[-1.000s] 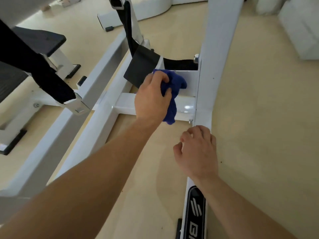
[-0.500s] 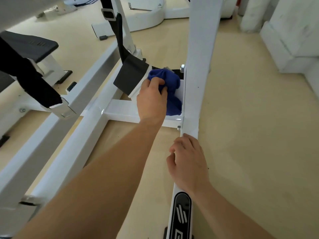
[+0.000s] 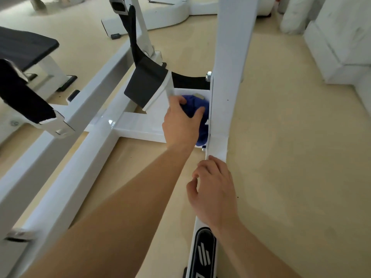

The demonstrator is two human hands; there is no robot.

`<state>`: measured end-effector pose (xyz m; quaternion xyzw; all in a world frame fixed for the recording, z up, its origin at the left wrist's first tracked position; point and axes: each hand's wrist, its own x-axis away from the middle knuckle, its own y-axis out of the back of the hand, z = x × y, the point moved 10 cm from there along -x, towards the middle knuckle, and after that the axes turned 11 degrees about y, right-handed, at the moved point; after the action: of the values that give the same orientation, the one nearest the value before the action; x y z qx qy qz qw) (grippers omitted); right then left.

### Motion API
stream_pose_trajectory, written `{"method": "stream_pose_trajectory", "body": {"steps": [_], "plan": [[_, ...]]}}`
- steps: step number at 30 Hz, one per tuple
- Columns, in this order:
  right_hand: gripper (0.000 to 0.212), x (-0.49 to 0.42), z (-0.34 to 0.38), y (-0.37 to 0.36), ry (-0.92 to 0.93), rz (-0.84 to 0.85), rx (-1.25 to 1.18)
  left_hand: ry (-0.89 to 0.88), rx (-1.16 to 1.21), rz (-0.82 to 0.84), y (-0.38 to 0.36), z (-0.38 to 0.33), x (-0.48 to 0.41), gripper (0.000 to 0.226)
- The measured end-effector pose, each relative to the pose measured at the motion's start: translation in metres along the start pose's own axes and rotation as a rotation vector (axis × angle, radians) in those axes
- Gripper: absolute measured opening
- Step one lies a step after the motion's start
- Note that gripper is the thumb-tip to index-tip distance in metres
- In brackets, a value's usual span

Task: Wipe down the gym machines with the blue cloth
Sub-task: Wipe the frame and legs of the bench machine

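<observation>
My left hand point(image 3: 181, 122) grips the bunched blue cloth point(image 3: 195, 106) and presses it into the corner where a white cross bar point(image 3: 140, 130) meets the upright white post point(image 3: 230, 63) of the gym machine. Part of the cloth hangs down below my palm, by the post's base. My right hand point(image 3: 213, 190) rests on the white floor rail point(image 3: 217, 145) of the same machine, fingers curled over its edge, holding nothing else.
A black padded plate point(image 3: 144, 87) on a white arm sits just left of the cloth. White frame beams point(image 3: 66, 109) run diagonally at left, with a black strap point(image 3: 24, 97) and a dark bench pad point(image 3: 24, 49). White blocks point(image 3: 341, 37) stand at right on beige floor.
My left hand has pushed the cloth further right and down into the corner against the post. The right hand stays on the rail. The camera has moved closer.
</observation>
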<state>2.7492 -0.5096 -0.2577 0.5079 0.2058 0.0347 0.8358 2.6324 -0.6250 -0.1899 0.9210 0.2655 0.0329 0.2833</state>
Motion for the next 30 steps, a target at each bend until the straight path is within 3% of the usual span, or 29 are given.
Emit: {"method": "stream_pose_trajectory", "body": {"steps": [3, 10, 19, 27, 30], "plan": [[0.035, 0.000, -0.001, 0.000, 0.009, -0.019, -0.008, -0.023, 0.115, -0.024, 0.008, -0.023, -0.004, 0.034], [0.027, 0.000, 0.000, 0.003, 0.024, -0.072, -0.032, -0.133, 0.033, -0.007, 0.003, -0.026, -0.005, 0.021], [0.015, 0.001, 0.002, 0.003, 0.051, -0.061, -0.010, 0.088, 0.153, -0.019, -0.021, 0.020, 0.003, 0.018], [0.029, -0.001, 0.000, 0.007, 0.028, -0.090, -0.073, -0.455, -0.691, 0.207, -0.060, 0.043, 0.002, 0.030], [0.031, 0.001, 0.002, 0.009, 0.038, -0.092, -0.065, -0.650, -0.632, 0.249, -0.069, 0.048, 0.024, 0.040]]}}
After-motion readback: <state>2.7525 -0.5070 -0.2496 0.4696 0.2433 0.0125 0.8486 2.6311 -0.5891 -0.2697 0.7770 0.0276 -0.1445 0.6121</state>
